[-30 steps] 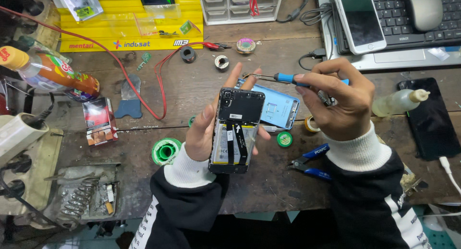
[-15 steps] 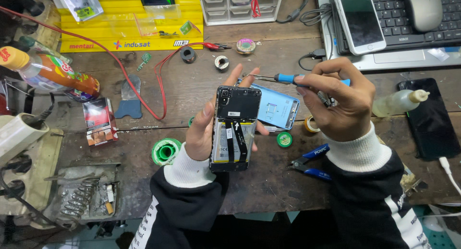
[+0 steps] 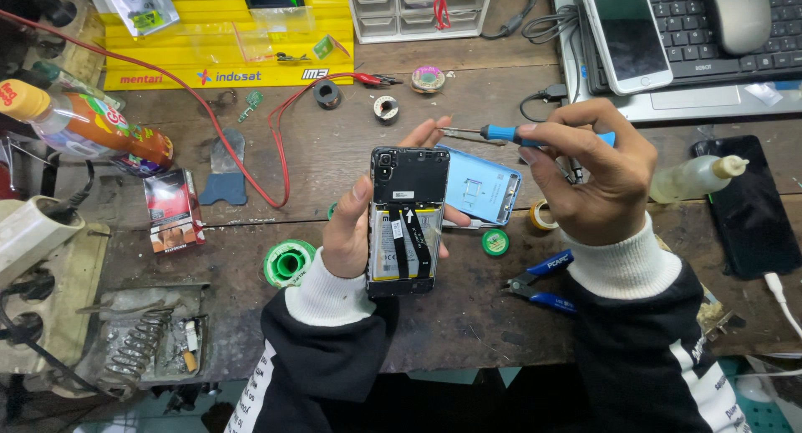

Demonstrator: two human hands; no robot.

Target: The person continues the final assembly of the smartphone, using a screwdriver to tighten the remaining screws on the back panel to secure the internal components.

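- My left hand (image 3: 355, 232) grips an opened smartphone (image 3: 405, 220) upright over the wooden workbench (image 3: 334, 157), thumb pressed on its left edge and fingertips curling round the right edge.
- The phone's back is off, so I see its black upper cover, the silver battery and two black flat cables running down it.
- My right hand (image 3: 593, 170) is closed round a blue-handled screwdriver (image 3: 522, 134), pinched between thumb and fingers; the shaft lies nearly level, pointing left, its tip just beside my left fingertips above the phone's top right corner.
- Behind the phone, flat on the bench, lies the light blue back cover (image 3: 480, 186) (inner side up, partly hidden by the phone).
- Near my right wrist sit blue-handled pliers (image 3: 539, 282), a small green tape roll (image 3: 495, 242) and a yellow one (image 3: 543, 214).
- By my left wrist sits a green solder spool (image 3: 288, 262).
- Further left lie a small red box (image 3: 171, 209) and a bottle on its side (image 3: 88, 119).
- To the right lie a squeeze bottle (image 3: 693, 178) and a black phone (image 3: 756, 207), screen up.
- At the far edge a white phone (image 3: 626, 33) rests on a keyboard (image 3: 702, 28).
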